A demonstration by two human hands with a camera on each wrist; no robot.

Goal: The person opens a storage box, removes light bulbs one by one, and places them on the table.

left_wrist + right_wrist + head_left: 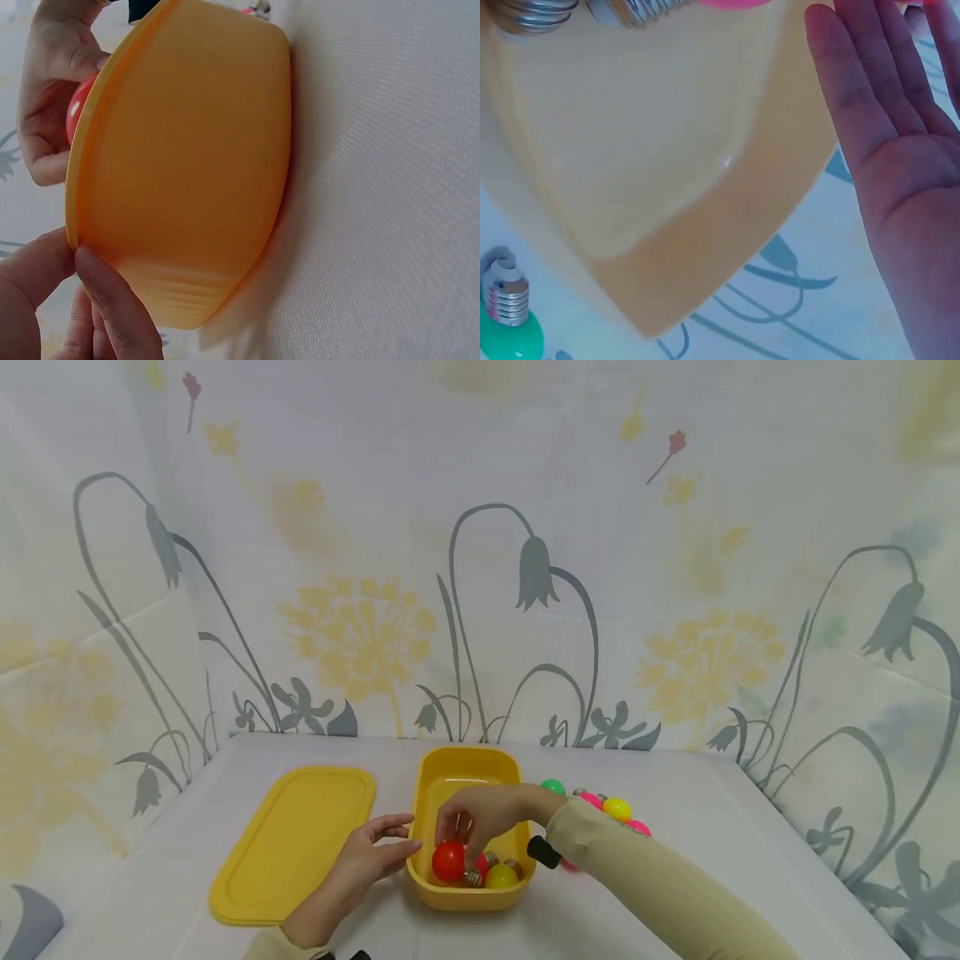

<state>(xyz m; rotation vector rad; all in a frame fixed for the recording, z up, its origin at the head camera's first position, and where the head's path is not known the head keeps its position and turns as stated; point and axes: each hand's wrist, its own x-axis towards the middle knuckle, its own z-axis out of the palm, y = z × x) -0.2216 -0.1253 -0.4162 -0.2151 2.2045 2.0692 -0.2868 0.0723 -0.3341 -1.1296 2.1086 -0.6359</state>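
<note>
A yellow plastic box [468, 900] stands on the white table. My left hand [358, 867] pinches its left rim, thumb and finger on either side of the edge in the left wrist view. Inside the box my right hand [491, 810] reaches down and grips a red light bulb [448, 861] at the near left, its metal screw base pointing right. A yellow bulb [502, 877] lies to the right of it, and a pink bulb [482, 866] is partly hidden behind the right fingers.
A flat yellow lid [296, 847] lies left of the box. Right of the box are several loose bulbs, among them a green bulb [553, 787] and a yellow bulb [617, 809], partly covered by the right sleeve [637, 877]. A flower-printed cloth [495, 635] hangs behind the table.
</note>
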